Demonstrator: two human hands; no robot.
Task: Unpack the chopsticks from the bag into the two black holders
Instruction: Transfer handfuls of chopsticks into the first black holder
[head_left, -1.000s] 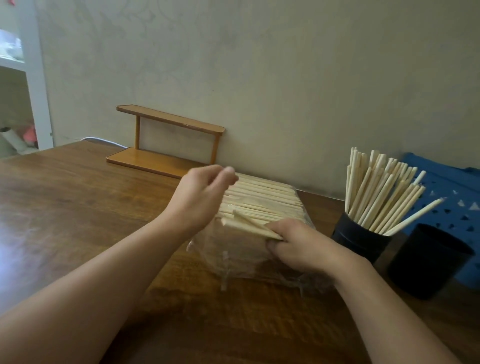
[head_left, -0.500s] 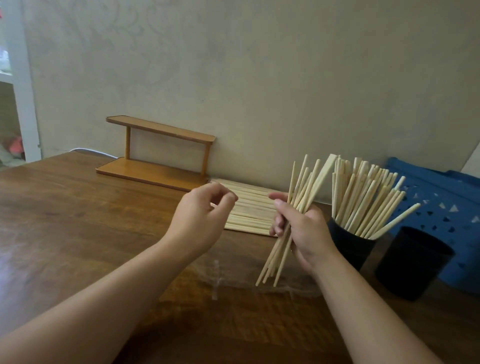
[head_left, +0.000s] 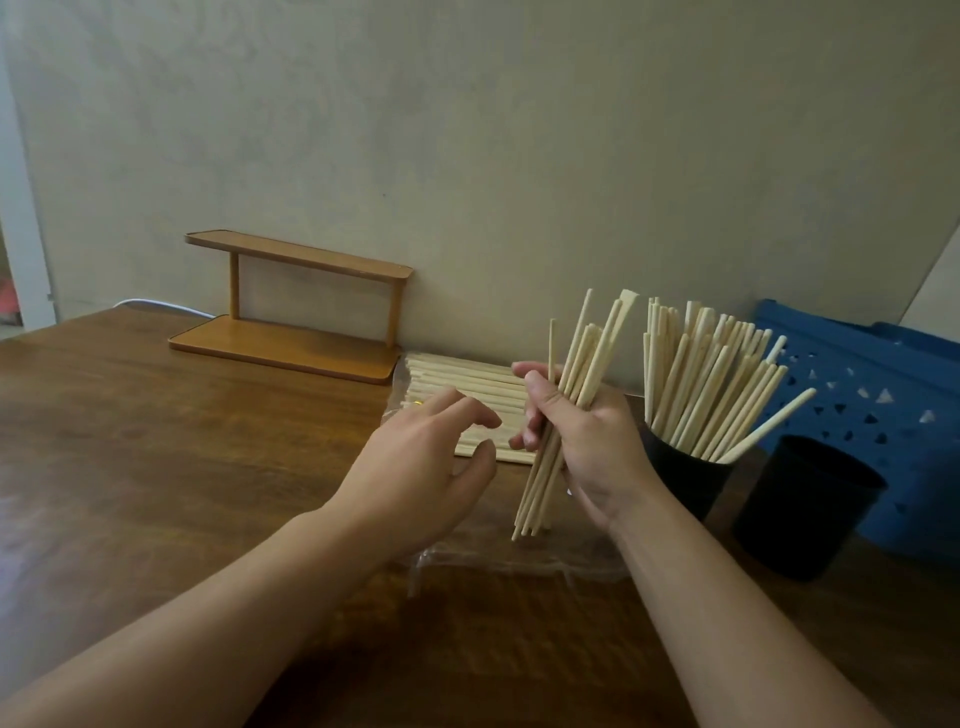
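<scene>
The right hand (head_left: 587, 441) grips a bundle of chopsticks (head_left: 569, 410) upright and slightly tilted, fingers curled round its middle, with thick ends above the fingers and thin tips below the palm. Just right of those fingers stands the near black holder (head_left: 680, 478), packed with pale chopsticks that fan out above its rim, one leaning far to the right. Further right, the second black holder (head_left: 805, 514) is round and matte; nothing shows above its rim, and its inside cannot be seen. Behind the left hand's (head_left: 421, 467) fingertips lies a flat stack of chopsticks (head_left: 462, 382) in the clear plastic bag (head_left: 509, 561), whose crinkled film is hard to trace beneath both wrists. The left hand hovers with fingers loosely spread, holding nothing. Everything rests on a brown wooden table (head_left: 156, 467). A small wooden shelf (head_left: 291, 306) stands behind the left fingers, and a perforated blue basket (head_left: 878, 405), cut off by the frame edge, sits beyond the holders.
</scene>
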